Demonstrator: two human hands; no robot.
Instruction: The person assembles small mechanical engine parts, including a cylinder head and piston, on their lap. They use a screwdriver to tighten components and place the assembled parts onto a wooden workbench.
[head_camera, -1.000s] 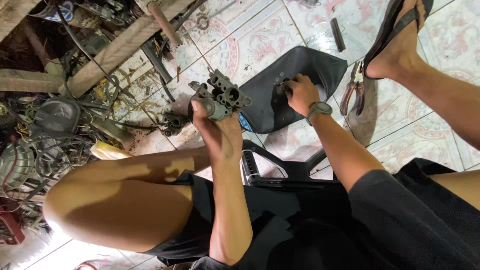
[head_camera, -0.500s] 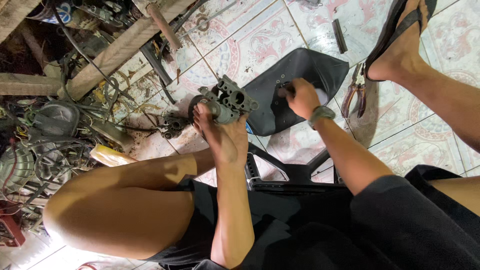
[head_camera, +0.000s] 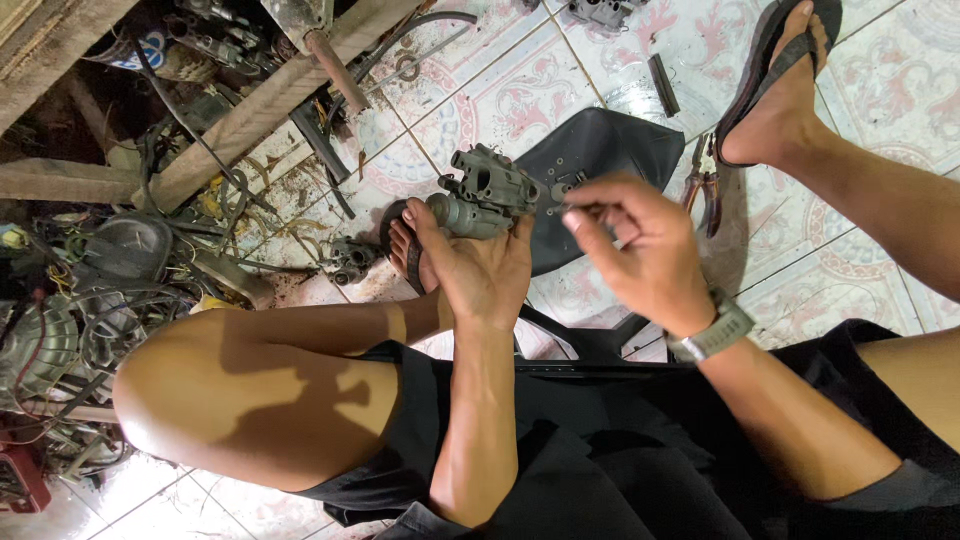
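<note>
Head view: patterned tile floor (head_camera: 880, 100), black curved sheet (head_camera: 610, 150) lying on it as a parts mat. Left hand (head_camera: 480, 270) closed around grey carburettor body (head_camera: 485, 195), raised off the floor for access. Right hand (head_camera: 635, 245) pinches a small part (head_camera: 568, 207), too small to identify. Versus 0.5 s ago: right hand has lifted off the sheet toward the carburettor.

Patterned tile floor (head_camera: 480, 90) carries black sheet (head_camera: 610, 150), pliers (head_camera: 700, 185) and wooden beams (head_camera: 250, 110).
</note>
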